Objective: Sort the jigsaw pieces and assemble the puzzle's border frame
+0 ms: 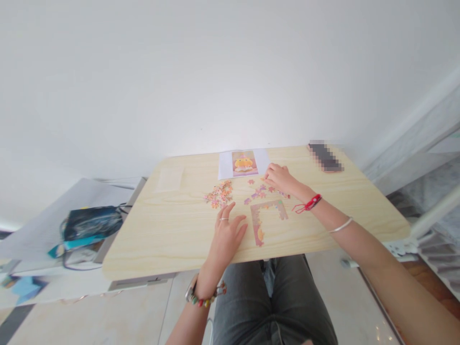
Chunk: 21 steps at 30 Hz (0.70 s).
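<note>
My left hand (230, 235) rests on the table with its fingers spread, holding nothing, between a pile of loose puzzle pieces (220, 194) and the partly joined puzzle (257, 215). That joined part forms a pinkish border along the top and left, with a short stretch down the right. Beyond it, my right hand (279, 176) is pinched closed over a scatter of pink and purple puzzle pieces (262, 192). A small yellowish puzzle piece (263, 179) shows at its fingertips, mostly covered by them. Behind both hands lies a paper sheet with a printed reference picture (245, 163).
The light wooden table (172, 225) stands against a white wall. A dark phone (325, 157), pixelated, lies at the back right. A pale translucent sheet (169, 178) is at the back left. Left of the table, a dark blue bag (93, 223) sits on a white surface.
</note>
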Motion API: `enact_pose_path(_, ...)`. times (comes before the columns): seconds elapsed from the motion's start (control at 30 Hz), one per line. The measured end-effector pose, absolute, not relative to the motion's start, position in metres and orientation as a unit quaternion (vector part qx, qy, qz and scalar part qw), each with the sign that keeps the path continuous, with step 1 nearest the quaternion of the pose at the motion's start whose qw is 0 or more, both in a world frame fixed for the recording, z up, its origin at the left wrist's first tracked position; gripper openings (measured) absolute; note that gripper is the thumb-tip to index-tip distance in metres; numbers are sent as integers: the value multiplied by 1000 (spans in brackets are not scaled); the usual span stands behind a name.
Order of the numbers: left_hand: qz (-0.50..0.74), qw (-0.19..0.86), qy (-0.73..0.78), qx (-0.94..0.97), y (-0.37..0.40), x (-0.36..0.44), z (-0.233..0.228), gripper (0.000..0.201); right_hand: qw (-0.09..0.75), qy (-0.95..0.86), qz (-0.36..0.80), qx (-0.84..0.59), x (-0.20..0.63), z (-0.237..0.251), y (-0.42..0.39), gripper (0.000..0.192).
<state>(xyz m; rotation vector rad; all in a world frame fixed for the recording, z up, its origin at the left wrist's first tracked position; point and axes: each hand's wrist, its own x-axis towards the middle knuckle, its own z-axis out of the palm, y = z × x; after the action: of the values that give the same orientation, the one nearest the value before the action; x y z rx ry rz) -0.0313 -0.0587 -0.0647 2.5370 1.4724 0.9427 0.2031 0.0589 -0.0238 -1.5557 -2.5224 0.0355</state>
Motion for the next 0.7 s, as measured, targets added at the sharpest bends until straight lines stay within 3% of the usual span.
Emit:
enact_pose_path(0.13,305,35,464,831,-61,-27,-63,14,140,-872,-5,-468,217,-21,10,12)
enact_pose_path(0.3,293,53,461,836,-61,-19,-62,15,132,-880,-29,-456,231,-25,-29,10)
enact_pose_path(0.7,284,27,486,826,-58,-27,-67,16,93,-841,-12,-533,217,-33,54,14)
